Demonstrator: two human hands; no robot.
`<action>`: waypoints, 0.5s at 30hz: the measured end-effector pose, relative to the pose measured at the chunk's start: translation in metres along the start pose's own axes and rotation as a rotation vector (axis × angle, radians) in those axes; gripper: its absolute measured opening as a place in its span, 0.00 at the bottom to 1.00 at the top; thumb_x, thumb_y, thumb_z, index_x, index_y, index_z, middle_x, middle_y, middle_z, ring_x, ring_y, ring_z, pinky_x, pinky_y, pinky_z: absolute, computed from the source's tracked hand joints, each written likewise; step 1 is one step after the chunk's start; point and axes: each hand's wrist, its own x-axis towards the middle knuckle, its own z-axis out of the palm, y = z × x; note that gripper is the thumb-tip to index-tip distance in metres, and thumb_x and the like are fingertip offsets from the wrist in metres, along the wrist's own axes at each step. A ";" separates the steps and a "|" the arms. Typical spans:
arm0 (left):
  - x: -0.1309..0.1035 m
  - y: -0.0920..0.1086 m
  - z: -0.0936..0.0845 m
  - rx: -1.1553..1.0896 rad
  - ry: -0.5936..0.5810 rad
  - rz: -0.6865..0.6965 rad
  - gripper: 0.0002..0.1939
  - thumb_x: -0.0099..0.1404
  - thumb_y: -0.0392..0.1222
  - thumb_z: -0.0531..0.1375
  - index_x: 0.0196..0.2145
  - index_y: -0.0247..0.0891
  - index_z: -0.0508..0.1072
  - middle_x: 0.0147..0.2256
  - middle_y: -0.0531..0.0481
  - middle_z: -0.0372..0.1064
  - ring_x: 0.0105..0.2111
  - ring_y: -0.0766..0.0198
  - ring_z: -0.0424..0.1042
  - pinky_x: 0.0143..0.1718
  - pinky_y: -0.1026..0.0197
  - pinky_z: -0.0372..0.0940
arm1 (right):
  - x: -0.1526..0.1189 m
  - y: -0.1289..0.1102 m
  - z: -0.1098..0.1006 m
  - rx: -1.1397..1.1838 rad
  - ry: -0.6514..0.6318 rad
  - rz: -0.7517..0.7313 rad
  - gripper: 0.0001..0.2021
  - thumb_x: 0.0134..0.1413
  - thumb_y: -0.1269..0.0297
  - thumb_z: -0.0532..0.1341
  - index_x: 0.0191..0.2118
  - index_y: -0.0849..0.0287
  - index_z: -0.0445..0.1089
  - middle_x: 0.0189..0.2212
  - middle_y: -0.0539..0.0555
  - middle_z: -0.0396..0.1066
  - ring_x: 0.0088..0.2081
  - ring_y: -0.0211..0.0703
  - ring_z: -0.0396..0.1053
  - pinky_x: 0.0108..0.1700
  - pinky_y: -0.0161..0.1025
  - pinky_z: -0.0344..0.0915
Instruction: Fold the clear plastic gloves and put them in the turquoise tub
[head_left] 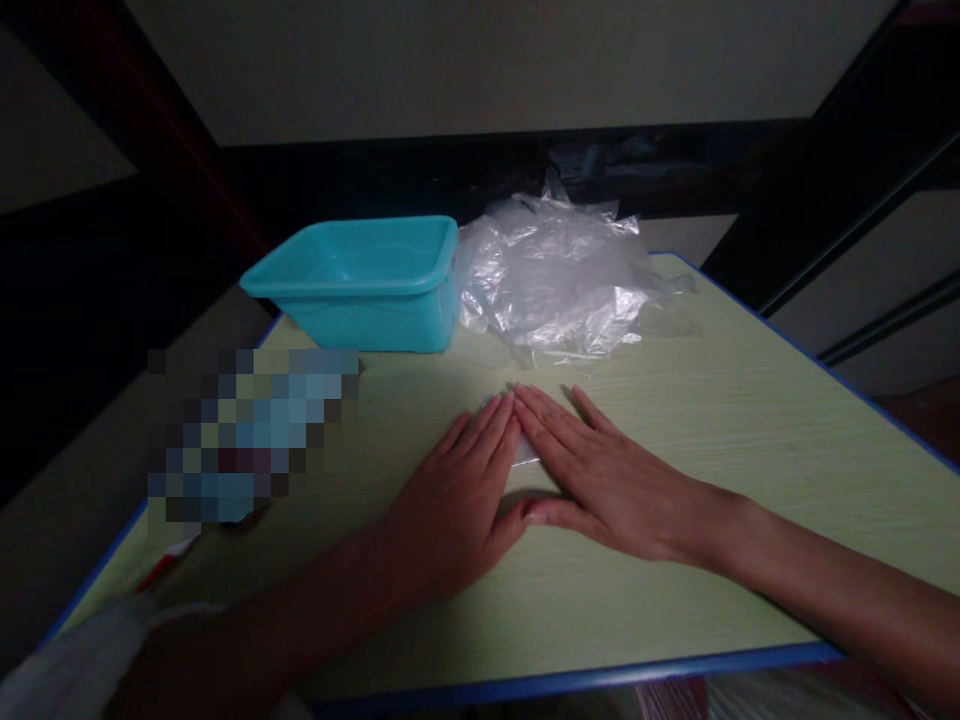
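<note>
My left hand and my right hand lie flat on the table, fingers stretched forward. Their fingertips and thumbs meet, leaving a small gap between the palms. Through that gap shows part of a thin, clear plastic piece; the rest of it is hidden under the fingers, and I cannot make out its exact kind. Just beyond the fingertips rests a loose heap of clear plastic bags, crumpled and shiny.
A turquoise plastic basin stands at the back left of the pale wood-grain table, which has a blue edge. Along the left side lies a blurred-out bluish item, with something red and white near it.
</note>
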 end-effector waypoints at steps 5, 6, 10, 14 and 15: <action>0.001 0.001 -0.002 0.030 -0.033 -0.010 0.31 0.67 0.50 0.46 0.58 0.20 0.52 0.62 0.29 0.44 0.63 0.49 0.43 0.59 0.46 0.47 | 0.000 0.000 0.002 -0.003 -0.016 0.010 0.44 0.57 0.39 0.39 0.62 0.80 0.42 0.62 0.73 0.40 0.64 0.56 0.36 0.61 0.60 0.39; 0.001 0.001 -0.002 0.031 -0.033 -0.010 0.31 0.67 0.50 0.46 0.58 0.20 0.52 0.62 0.29 0.44 0.63 0.49 0.43 0.59 0.46 0.47 | -0.001 0.001 0.002 -0.002 -0.016 0.012 0.43 0.57 0.39 0.39 0.62 0.80 0.42 0.62 0.73 0.40 0.64 0.56 0.36 0.61 0.60 0.38; 0.000 0.000 -0.001 0.013 -0.033 -0.003 0.31 0.67 0.49 0.46 0.58 0.20 0.52 0.62 0.28 0.44 0.63 0.49 0.42 0.59 0.45 0.47 | -0.001 0.001 0.002 0.006 -0.011 0.022 0.43 0.57 0.39 0.40 0.62 0.78 0.43 0.62 0.73 0.41 0.64 0.55 0.36 0.62 0.59 0.39; 0.000 0.000 0.000 0.009 -0.001 -0.002 0.30 0.67 0.50 0.46 0.58 0.22 0.52 0.61 0.28 0.45 0.63 0.49 0.42 0.59 0.46 0.48 | -0.001 0.000 0.002 -0.007 -0.009 0.028 0.43 0.57 0.39 0.40 0.63 0.77 0.43 0.62 0.72 0.41 0.64 0.55 0.37 0.61 0.60 0.40; 0.000 0.000 0.000 0.007 0.005 0.000 0.30 0.67 0.50 0.46 0.58 0.22 0.52 0.61 0.28 0.45 0.63 0.49 0.42 0.59 0.46 0.48 | -0.001 0.000 0.002 -0.008 -0.007 0.028 0.43 0.57 0.39 0.40 0.63 0.77 0.43 0.62 0.72 0.41 0.64 0.55 0.37 0.61 0.60 0.40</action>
